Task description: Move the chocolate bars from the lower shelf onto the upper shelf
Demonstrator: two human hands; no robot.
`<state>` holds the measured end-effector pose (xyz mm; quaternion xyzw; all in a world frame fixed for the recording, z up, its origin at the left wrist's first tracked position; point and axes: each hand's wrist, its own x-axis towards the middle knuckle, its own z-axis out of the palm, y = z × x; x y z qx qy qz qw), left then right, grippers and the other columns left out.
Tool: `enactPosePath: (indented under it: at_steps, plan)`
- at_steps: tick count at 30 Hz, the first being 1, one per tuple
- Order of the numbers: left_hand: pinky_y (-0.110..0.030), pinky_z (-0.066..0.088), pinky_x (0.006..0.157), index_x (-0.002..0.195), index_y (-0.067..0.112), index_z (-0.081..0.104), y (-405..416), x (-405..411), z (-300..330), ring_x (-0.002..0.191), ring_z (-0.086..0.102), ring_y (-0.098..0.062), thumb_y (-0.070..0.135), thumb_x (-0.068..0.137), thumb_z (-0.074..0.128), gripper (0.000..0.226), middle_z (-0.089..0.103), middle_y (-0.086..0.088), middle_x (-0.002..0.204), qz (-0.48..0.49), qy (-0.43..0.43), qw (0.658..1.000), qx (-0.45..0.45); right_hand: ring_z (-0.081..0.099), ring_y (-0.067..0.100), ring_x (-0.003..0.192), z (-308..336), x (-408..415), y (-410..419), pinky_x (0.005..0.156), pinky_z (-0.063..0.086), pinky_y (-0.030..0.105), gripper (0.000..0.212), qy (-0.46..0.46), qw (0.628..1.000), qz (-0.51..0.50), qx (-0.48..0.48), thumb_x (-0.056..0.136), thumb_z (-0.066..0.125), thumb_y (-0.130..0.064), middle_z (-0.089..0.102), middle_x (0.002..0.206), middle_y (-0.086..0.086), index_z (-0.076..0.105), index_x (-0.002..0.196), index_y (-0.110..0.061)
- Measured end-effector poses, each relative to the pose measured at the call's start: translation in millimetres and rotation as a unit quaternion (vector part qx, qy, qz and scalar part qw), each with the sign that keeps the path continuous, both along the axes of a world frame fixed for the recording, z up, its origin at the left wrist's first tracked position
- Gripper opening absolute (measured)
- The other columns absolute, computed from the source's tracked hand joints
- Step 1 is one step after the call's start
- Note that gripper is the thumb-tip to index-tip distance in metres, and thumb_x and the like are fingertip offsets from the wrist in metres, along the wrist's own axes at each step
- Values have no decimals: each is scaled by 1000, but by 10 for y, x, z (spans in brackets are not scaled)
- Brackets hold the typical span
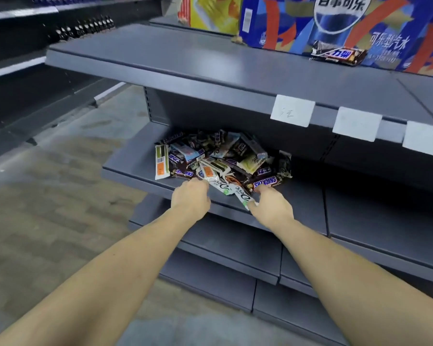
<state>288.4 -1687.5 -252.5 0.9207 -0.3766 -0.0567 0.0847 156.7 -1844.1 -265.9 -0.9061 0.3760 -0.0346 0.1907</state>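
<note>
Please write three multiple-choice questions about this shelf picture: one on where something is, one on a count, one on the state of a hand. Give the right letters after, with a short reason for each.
1. Where does the pile of chocolate bars lie?
A. on the floor
B. on the lower shelf
C. inside the blue Pepsi carton

2. How many white label tags show on the front edge of the upper shelf?
A. one
B. three
C. six

3. What is the right hand doing?
A. hanging idle beside the body
B. resting flat on the upper shelf
C. reaching at the front of the pile, fingers on a wrapper

Answers:
1 B, the pile sits on the lower shelf, under the upper one.
2 B, three white tags show side by side.
3 C, the right hand touches a white Dove bar near the shelf edge; the left hand reaches in beside it.
</note>
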Motion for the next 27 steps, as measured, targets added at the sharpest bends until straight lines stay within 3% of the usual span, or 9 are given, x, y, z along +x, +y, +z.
enactPosePath:
  at_steps: [7,12,16,20,27]
  plan:
    - [-42,48,85,134,17,50,-261,343,-301,118,47,-31,22,94,53,40,48,-11,130,-22,31,999,18,52,27,115,-296,309,-81,87,51,37,48,12,1000,-11,-5,92,59,-45,55,126,6,51,132,-22]
    - [-44,50,85,144,18,35,-511,491,-431,120,46,-34,26,94,54,54,38,-14,137,-9,47,999,-14,51,25,112,-385,478,-186,79,49,34,42,-15,1000,-2,-22,89,64,-37,58,118,6,52,125,-19]
    - [-43,50,83,146,22,32,-729,464,-537,121,43,-35,47,96,48,58,35,-18,136,42,10,999,-17,50,25,114,-444,502,-230,79,48,33,44,-20,999,6,-31,88,64,-36,57,120,6,51,127,-19]
    - [-40,49,79,143,19,30,-869,440,-577,114,47,-34,54,95,46,62,38,-20,131,66,-33,997,8,50,25,114,-447,490,-263,81,47,34,45,-15,999,18,-32,88,64,-38,57,120,6,51,127,-20]
    - [-41,51,75,146,14,23,-977,540,-509,118,51,-35,39,97,51,62,32,-23,146,98,-9,995,17,51,25,113,-440,473,-266,85,48,35,45,-24,999,21,-23,88,65,-38,58,119,7,51,127,-20]
